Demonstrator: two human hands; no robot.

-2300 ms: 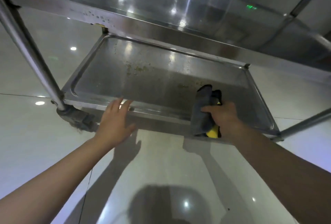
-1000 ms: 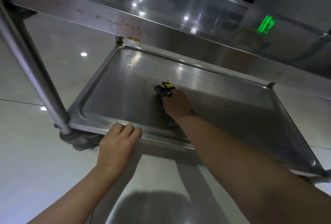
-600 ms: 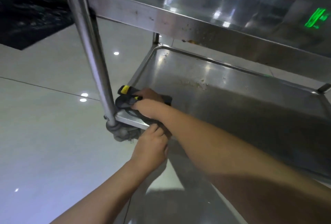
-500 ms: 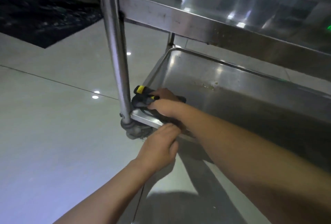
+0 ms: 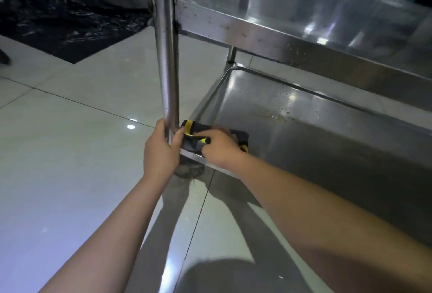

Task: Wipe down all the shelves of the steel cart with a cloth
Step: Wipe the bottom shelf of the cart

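Note:
The steel cart's bottom shelf point(image 5: 304, 133) is a shallow tray with brownish specks near its middle. A dark grey cloth with yellow trim point(image 5: 194, 134) lies bunched in the shelf's near left corner. My right hand point(image 5: 221, 150) presses down on the cloth and grips it. My left hand point(image 5: 161, 150) is wrapped around the base of the cart's upright post point(image 5: 166, 47), right beside the cloth. The shelf above point(image 5: 315, 12) juts out overhead, its front rim spotted with grime.
A caster wheel point(image 5: 189, 170) sits under the corner, below my hands. Glossy pale floor tiles point(image 5: 70, 152) spread to the left and toward me. A black mat point(image 5: 63, 23) lies on the floor at the far left.
My right hand swept the cloth from the shelf's middle to its near left corner. My left hand left the front rim and took hold of the post. The view swung left.

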